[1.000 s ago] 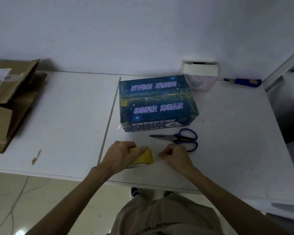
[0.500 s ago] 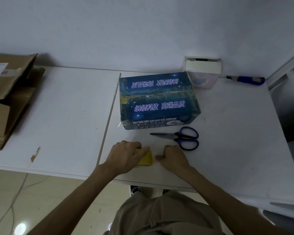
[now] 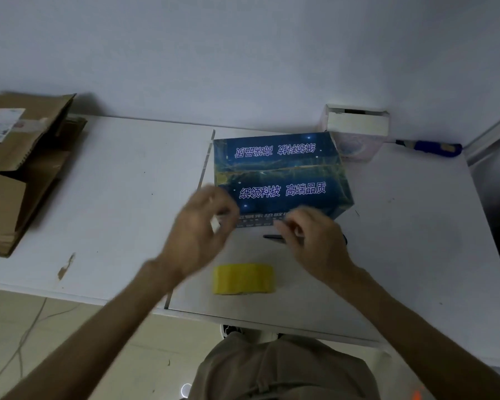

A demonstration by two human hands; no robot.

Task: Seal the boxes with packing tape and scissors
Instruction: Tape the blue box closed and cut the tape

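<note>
A yellow tape roll (image 3: 243,278) lies on the white table (image 3: 122,197) near the front edge, with neither hand touching it. My left hand (image 3: 202,226) is raised and blurred in front of the blue printed box (image 3: 280,174), fingers curled and pinching a small pale piece. My right hand (image 3: 309,238) hovers in front of the box with thumb and forefinger pinched. A faint pale tape strip (image 3: 256,223) seems to stretch between the two hands. Under my right hand lie the scissors (image 3: 272,237), with only a blade tip showing.
Flattened brown cardboard boxes (image 3: 18,168) are stacked at the table's left end. A small white and pink box (image 3: 357,131) stands against the wall behind the blue box. A blue-handled tool (image 3: 430,147) lies at the back right. A seam (image 3: 202,180) runs across the tabletop.
My left hand has let go of the tape roll, which now lies on the table. Both hands have risen toward the blue box's front, and my right hand now covers the scissors.
</note>
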